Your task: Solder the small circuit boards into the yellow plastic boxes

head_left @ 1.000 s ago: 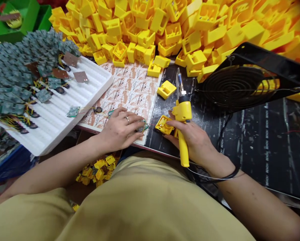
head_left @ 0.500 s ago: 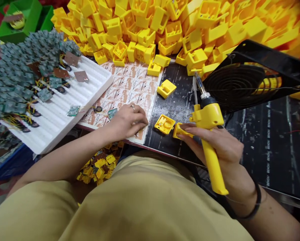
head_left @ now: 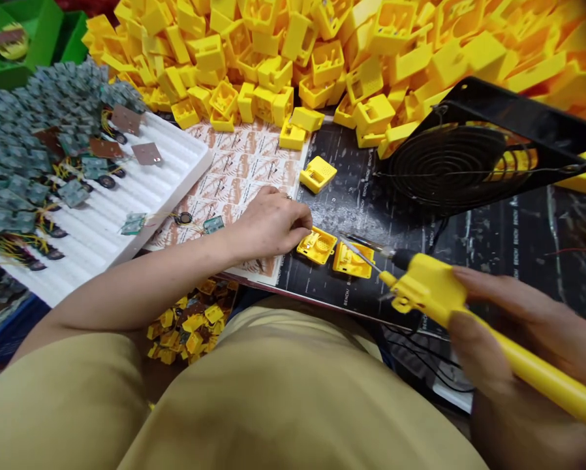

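My right hand [head_left: 518,365] is wrapped round a yellow soldering gun [head_left: 440,287] with a metal tip and a thin feed tube. Its tip points left, over an open yellow plastic case [head_left: 354,260] on the black mat. Beside that lies a second open yellow case [head_left: 317,245] with small metal parts and a speaker grille inside. My left hand [head_left: 276,225] has its fingers curled together at this second case's left edge. Whatever those fingertips pinch, if anything, is hidden. Farther back sits a yellow case [head_left: 318,173] with its grille side up.
A large heap of yellow cases [head_left: 273,72] fills the back. At right stands a black fan [head_left: 449,163]. A white foam tray [head_left: 170,170] on the left bears many circuit boards with wired speakers. A small board [head_left: 213,224] and a speaker [head_left: 183,218] lie near my left forearm.
My right hand has drawn back right, off the nearer case, and the soldering gun has swung from upright to pointing left. My left hand has shifted right to the other case's edge.
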Motion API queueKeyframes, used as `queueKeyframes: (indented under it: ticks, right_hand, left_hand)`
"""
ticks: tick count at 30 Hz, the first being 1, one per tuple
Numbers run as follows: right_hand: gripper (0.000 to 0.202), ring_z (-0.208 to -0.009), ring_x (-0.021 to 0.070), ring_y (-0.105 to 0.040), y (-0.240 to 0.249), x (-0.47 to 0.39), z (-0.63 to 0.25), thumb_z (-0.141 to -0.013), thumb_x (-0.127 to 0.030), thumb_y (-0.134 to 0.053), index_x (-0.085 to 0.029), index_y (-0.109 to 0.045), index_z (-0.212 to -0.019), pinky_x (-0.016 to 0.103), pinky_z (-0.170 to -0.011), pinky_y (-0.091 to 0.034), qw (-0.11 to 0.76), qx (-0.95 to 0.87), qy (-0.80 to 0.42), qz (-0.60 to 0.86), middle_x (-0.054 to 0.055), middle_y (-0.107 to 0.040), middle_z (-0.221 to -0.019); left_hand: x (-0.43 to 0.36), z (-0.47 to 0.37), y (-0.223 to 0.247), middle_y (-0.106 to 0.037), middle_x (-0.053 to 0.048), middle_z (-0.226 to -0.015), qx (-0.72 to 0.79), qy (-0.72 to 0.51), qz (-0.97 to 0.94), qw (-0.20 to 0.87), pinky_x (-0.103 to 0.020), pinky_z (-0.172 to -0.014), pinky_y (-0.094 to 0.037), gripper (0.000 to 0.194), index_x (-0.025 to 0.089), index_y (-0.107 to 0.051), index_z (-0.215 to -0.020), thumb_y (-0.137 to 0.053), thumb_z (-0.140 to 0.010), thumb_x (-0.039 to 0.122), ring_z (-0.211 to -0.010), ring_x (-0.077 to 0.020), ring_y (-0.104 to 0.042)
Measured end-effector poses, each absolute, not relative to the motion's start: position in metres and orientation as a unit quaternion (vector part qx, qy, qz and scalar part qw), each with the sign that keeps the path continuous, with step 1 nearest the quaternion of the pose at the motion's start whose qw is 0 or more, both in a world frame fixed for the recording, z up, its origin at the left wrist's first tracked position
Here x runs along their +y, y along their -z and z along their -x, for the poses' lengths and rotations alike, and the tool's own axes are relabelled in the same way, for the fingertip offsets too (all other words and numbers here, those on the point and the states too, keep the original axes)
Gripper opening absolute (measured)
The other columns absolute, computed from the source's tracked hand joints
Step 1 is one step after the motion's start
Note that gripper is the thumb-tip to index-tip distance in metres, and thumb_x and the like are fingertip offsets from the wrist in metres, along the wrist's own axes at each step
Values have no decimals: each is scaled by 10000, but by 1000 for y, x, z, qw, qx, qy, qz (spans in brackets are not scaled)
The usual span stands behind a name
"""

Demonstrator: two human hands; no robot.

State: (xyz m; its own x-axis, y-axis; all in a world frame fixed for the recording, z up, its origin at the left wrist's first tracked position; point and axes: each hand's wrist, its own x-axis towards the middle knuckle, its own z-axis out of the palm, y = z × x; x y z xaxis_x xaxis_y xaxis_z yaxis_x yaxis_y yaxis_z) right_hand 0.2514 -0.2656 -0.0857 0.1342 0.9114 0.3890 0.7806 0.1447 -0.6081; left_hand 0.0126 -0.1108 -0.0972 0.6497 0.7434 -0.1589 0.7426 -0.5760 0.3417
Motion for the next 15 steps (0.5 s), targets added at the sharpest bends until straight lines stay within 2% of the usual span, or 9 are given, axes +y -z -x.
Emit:
queueKeyframes:
  ticks: [1,3,5,8,11,15]
  right_hand:
    - [245,-787,171,-662,87,-263,-248,-906,-257,-633,-276,-649,-1150,305,-674,-536,374,-660,-99,644,16,-701,-963]
    - [303,-730,141,-660,94,-255,-246,-833,-212,-720,-250,-648,-1124,267,-657,-546,403,-698,-90,585,-4,-709,-919]
    - [375,-689,122,-657,102,-246,-250,-769,-145,-761,-209,-632,-1116,228,-598,-546,434,-744,-86,501,-3,-705,-880]
    - [326,-686,112,-657,111,-237,-257,-718,-90,-783,-168,-615,-986,188,-556,-544,451,-779,-97,425,-3,-678,-806]
    - [259,-656,91,-646,111,-232,-255,-725,-95,-786,-160,-587,-877,156,-538,-523,443,-796,-87,402,-7,-658,-753]
    - [192,-627,88,-638,100,-225,-248,-795,-151,-751,-165,-565,-836,162,-562,-526,405,-824,-60,391,1,-643,-723]
  left_hand:
    - [-110,-15,96,-750,-31,-825,416,11,-891,182,-441,-985,-369,185,184,-729,-851,-549,-832,220,-872,-221,-665]
    - [-109,-19,94,-741,-29,-786,413,30,-895,165,-427,-954,-376,205,185,-724,-825,-524,-822,229,-825,-209,-657]
    - [-108,-22,92,-738,-23,-770,407,48,-899,155,-413,-931,-384,210,186,-719,-807,-514,-808,235,-786,-193,-651]
    - [-107,-24,91,-741,-20,-779,403,67,-901,145,-413,-939,-386,207,186,-714,-806,-517,-799,249,-786,-189,-653]
    - [-105,-25,91,-743,-21,-784,403,70,-901,146,-419,-956,-388,198,185,-710,-802,-526,-795,256,-794,-193,-657]
    - [-104,-23,93,-731,-21,-743,389,53,-907,151,-423,-941,-401,182,185,-704,-764,-535,-778,251,-763,-191,-645]
